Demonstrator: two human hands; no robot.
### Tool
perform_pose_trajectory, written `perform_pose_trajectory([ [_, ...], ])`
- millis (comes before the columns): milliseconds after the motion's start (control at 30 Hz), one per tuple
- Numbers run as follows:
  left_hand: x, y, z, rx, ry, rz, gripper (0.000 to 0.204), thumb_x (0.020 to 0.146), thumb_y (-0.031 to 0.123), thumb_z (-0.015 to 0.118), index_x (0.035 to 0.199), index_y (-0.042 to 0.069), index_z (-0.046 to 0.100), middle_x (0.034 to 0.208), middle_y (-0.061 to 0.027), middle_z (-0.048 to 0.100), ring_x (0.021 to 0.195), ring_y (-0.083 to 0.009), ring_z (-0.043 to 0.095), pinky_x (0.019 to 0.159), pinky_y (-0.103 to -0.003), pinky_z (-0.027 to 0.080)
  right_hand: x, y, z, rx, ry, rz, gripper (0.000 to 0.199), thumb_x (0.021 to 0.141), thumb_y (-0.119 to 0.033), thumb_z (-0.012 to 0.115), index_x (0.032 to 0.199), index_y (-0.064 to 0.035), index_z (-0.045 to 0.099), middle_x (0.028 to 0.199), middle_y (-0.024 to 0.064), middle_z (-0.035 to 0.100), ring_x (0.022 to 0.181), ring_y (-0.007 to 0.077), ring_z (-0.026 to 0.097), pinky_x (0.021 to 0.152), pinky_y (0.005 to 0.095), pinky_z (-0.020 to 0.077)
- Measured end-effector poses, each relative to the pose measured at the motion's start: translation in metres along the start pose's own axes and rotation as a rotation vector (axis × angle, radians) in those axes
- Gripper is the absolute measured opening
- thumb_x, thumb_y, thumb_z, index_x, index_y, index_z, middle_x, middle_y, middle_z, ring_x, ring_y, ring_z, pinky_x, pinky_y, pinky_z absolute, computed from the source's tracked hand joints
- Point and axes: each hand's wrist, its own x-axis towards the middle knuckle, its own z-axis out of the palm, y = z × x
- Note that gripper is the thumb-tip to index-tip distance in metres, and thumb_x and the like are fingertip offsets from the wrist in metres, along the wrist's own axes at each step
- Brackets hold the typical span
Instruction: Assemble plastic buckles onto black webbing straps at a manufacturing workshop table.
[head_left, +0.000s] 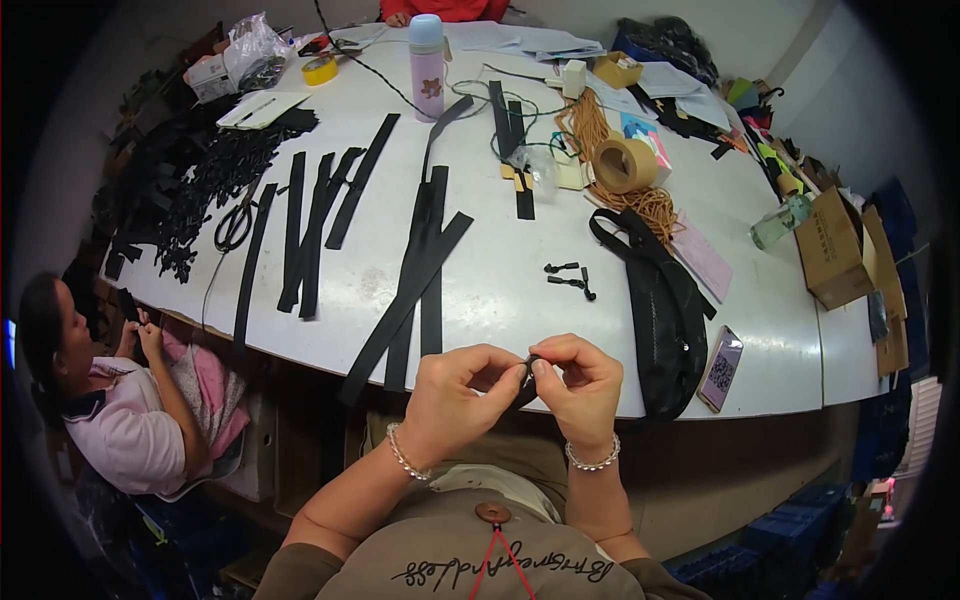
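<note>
My left hand (460, 392) and my right hand (582, 388) meet at the table's near edge, thumbs and forefingers pinched together. Between the fingertips is a small black piece (531, 361), mostly covered, its kind too small to make out. Part of something dark shows just below, between the hands. Beyond them lie a few little black zipper pulls with looped cords (570, 281). Left of these, long black zipper-like strips (408, 290) cross one another. A black bag with a strap (655, 320) rests to the right of my right hand.
A phone (721, 368) lies by the near right edge. Farther back are a tape roll (626, 165), brown cords (585, 130), a lilac bottle (427, 80) and scissors (234, 226). Black pieces (200, 190) are heaped at left. A person (140, 410) sits at left, another (445, 10) opposite.
</note>
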Motion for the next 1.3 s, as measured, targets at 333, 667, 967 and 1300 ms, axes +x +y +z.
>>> perform_pose_trajectory([
  [333,0.005,-0.007,0.002,-0.066,0.033,-0.09,0.009,0.081,0.006,0.067,0.082,-0.004,0.066,0.07,-0.0076,0.068,0.062,-0.008,0.064,0.055,-0.021,0.051,-0.004,0.008,0.007,-0.024,0.025,0.095,0.013,0.074,0.011,0.062,0.085,0.004,0.064,0.081,0.006,0.063,0.071,0.0081,0.057,0.064,0.0206,0.047],
  [667,0.008,-0.031,0.001,-0.397,-0.057,-0.32,0.011,0.082,0.006,0.067,0.089,-0.003,0.066,0.079,-0.0038,0.067,0.067,-0.0063,0.062,0.059,-0.018,0.049,-0.009,0.015,0.008,0.08,0.13,0.175,0.011,0.078,0.004,0.066,0.089,0.0047,0.062,0.085,0.0048,0.063,0.076,0.0083,0.057,0.066,0.0206,0.0474],
  [967,-0.005,-0.059,0.001,-0.438,-0.14,-0.396,0.023,0.082,0.003,0.067,0.105,-0.001,0.066,0.083,-0.002,0.066,0.072,-0.0046,0.058,0.063,-0.018,0.048,-0.02,0.037,-0.002,-0.184,0.061,0.095,0.008,0.08,0.004,0.064,0.087,0.0027,0.061,0.083,0.0021,0.06,0.072,0.0054,0.054,0.066,0.0187,0.0446],
  [1300,-0.015,-0.064,0.008,-0.353,-0.068,-0.349,0.019,0.081,0.003,0.068,0.099,-0.001,0.065,0.087,-0.0046,0.067,0.079,-0.0069,0.061,0.07,-0.02,0.051,-0.01,0.023,-0.006,-0.088,-0.086,0.46,0.012,0.081,0.001,0.066,0.092,0.0039,0.065,0.075,0.0,0.062,0.065,0.003,0.055,0.057,0.0166,0.045],
])
